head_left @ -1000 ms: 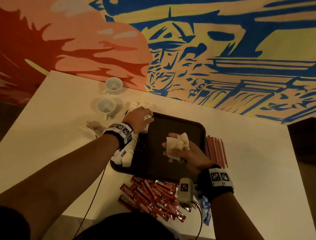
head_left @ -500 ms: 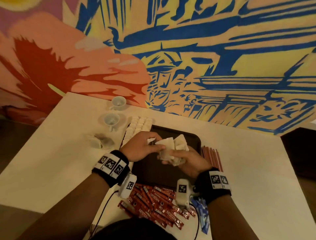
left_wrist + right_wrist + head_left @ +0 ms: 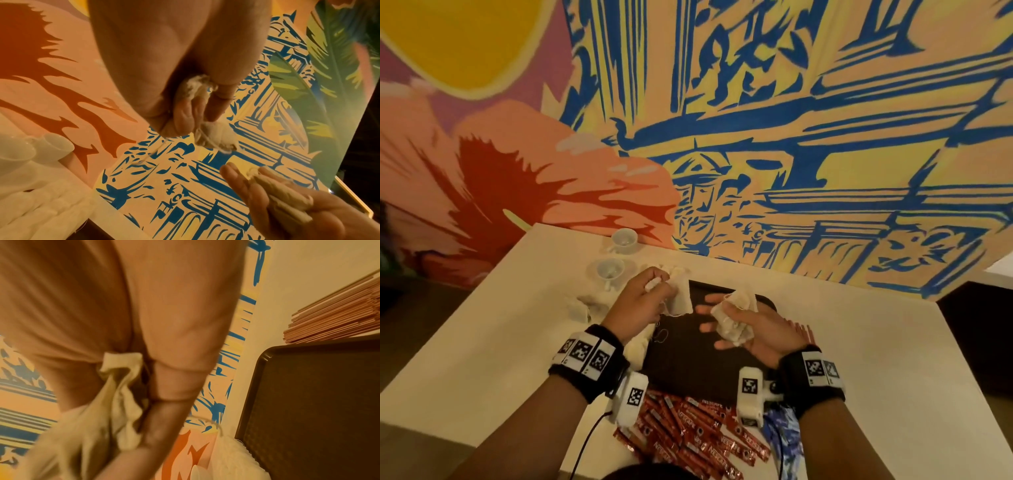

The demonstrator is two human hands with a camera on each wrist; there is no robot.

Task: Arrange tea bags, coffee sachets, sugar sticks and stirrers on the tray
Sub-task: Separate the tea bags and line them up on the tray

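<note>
The left hand [image 3: 643,301] has pulled one tea bag [image 3: 681,299] from the right hand's [image 3: 753,329] clutched bundle [image 3: 732,325], toward the tray's [image 3: 688,370] nine o'clock edge for placing.

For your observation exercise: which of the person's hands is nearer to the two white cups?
Left. The left hand holds a tea bag just beside the cups; the right hand is farther away, over the tray.

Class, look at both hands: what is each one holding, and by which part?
Left hand pinches one tea bag by its top edge, so it hangs. Right hand holds a bunch of tea bags across the palm under the thumb, fingers mostly straight.
</note>
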